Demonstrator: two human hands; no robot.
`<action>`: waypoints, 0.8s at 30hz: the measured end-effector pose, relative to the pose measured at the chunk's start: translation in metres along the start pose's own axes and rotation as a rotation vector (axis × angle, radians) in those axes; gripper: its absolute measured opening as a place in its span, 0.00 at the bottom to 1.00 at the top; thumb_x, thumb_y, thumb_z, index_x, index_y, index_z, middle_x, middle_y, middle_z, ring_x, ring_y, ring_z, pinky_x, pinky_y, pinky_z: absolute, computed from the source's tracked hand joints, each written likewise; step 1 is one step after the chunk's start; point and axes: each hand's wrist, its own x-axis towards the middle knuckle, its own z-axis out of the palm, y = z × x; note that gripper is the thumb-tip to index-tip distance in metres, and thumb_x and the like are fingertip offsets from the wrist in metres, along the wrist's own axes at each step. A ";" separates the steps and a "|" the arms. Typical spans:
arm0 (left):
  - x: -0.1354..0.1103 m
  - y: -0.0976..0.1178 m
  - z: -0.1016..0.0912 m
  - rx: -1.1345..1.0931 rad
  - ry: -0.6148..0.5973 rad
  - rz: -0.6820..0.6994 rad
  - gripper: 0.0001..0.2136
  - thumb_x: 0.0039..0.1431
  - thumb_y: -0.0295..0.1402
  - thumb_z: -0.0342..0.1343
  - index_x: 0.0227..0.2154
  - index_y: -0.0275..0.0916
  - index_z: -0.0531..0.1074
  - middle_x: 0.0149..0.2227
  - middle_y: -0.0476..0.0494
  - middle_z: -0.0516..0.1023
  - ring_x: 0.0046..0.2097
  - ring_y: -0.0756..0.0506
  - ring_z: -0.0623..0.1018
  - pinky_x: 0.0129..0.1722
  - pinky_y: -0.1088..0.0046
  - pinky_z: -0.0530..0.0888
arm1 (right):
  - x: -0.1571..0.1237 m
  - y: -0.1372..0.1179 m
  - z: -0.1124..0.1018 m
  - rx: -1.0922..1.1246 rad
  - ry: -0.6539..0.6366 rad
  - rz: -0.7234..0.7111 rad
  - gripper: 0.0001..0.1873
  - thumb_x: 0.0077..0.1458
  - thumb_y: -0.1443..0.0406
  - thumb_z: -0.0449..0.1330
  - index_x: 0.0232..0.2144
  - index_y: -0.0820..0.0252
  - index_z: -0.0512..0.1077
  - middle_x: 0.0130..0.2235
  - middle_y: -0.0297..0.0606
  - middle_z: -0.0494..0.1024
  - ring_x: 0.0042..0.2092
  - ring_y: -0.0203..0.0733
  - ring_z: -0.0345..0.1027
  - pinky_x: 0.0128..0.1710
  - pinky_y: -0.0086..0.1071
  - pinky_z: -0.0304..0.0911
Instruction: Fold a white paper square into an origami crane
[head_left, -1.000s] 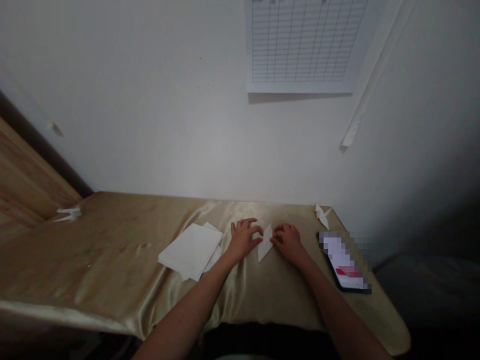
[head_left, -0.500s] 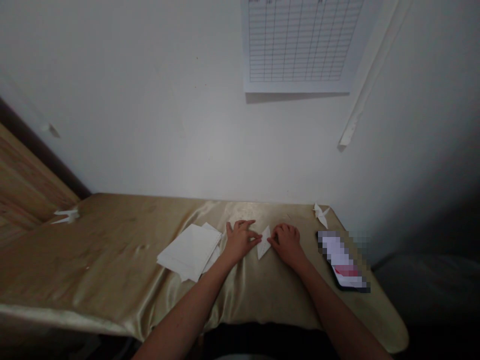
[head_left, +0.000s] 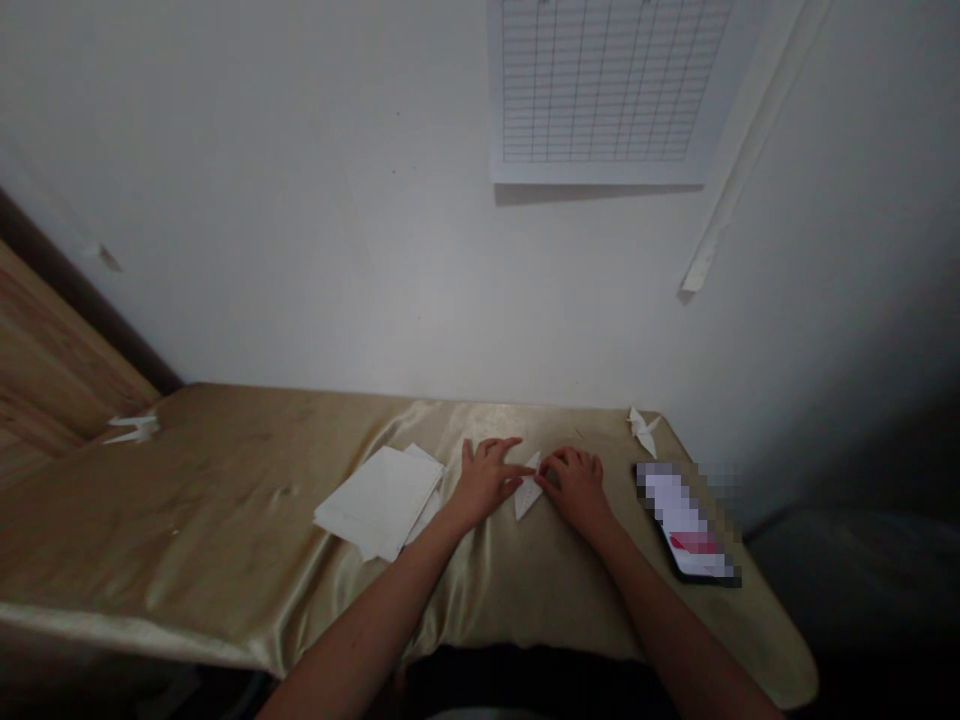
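A small folded white paper [head_left: 527, 493] lies on the gold cloth of the table [head_left: 225, 520], between my two hands. My left hand [head_left: 487, 478] rests flat on the cloth with fingers stretched out, its fingertips pressing the paper's left edge. My right hand [head_left: 576, 484] has its fingers curled and pinched on the paper's right edge near the top point. Much of the paper is covered by my fingers.
A stack of white paper sheets [head_left: 382, 500] lies left of my hands. A phone [head_left: 686, 520] lies to the right. A folded paper crane [head_left: 643, 426] sits at the back right corner, another paper figure [head_left: 133, 428] at the far left. A grid chart [head_left: 607, 90] hangs on the wall.
My hands have drawn closer together over the folded paper, the right fingers moving left onto its upper edge. The paper stays in place.
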 end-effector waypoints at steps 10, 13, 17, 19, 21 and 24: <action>-0.001 -0.005 0.004 0.020 -0.056 0.054 0.19 0.63 0.34 0.59 0.50 0.71 0.73 0.69 0.57 0.57 0.66 0.34 0.60 0.63 0.29 0.44 | 0.000 0.003 -0.006 0.072 -0.069 0.033 0.11 0.60 0.55 0.58 0.40 0.51 0.74 0.51 0.38 0.73 0.56 0.50 0.60 0.62 0.55 0.43; -0.002 -0.007 0.004 0.018 -0.058 0.033 0.17 0.63 0.37 0.59 0.51 0.71 0.73 0.69 0.57 0.58 0.66 0.34 0.60 0.63 0.28 0.44 | -0.001 0.005 -0.011 0.136 -0.101 0.016 0.11 0.58 0.56 0.60 0.42 0.49 0.74 0.53 0.36 0.72 0.59 0.50 0.58 0.64 0.59 0.37; -0.004 -0.005 0.003 0.016 -0.036 0.014 0.14 0.63 0.42 0.59 0.51 0.67 0.74 0.68 0.54 0.60 0.65 0.35 0.60 0.63 0.28 0.41 | -0.002 0.004 -0.010 0.147 -0.094 0.031 0.14 0.57 0.53 0.60 0.43 0.50 0.73 0.53 0.38 0.72 0.60 0.52 0.57 0.64 0.63 0.34; -0.004 -0.004 0.003 0.020 -0.018 0.011 0.14 0.61 0.44 0.60 0.50 0.65 0.76 0.68 0.53 0.62 0.65 0.34 0.60 0.62 0.28 0.41 | -0.002 0.003 -0.008 0.144 -0.089 0.032 0.14 0.57 0.53 0.61 0.43 0.51 0.73 0.53 0.39 0.72 0.60 0.53 0.57 0.64 0.64 0.34; -0.004 -0.004 0.003 0.026 0.006 0.016 0.14 0.60 0.45 0.62 0.49 0.65 0.76 0.67 0.52 0.62 0.66 0.33 0.60 0.62 0.28 0.42 | -0.001 0.003 -0.005 0.138 -0.088 0.029 0.14 0.57 0.53 0.61 0.43 0.50 0.73 0.53 0.39 0.71 0.60 0.53 0.57 0.63 0.64 0.34; -0.004 -0.006 0.006 0.018 0.025 0.020 0.14 0.60 0.45 0.61 0.49 0.66 0.76 0.67 0.52 0.63 0.65 0.33 0.60 0.62 0.28 0.44 | -0.001 0.003 -0.003 0.125 -0.081 0.032 0.12 0.57 0.55 0.61 0.42 0.50 0.73 0.53 0.39 0.71 0.59 0.54 0.58 0.63 0.64 0.36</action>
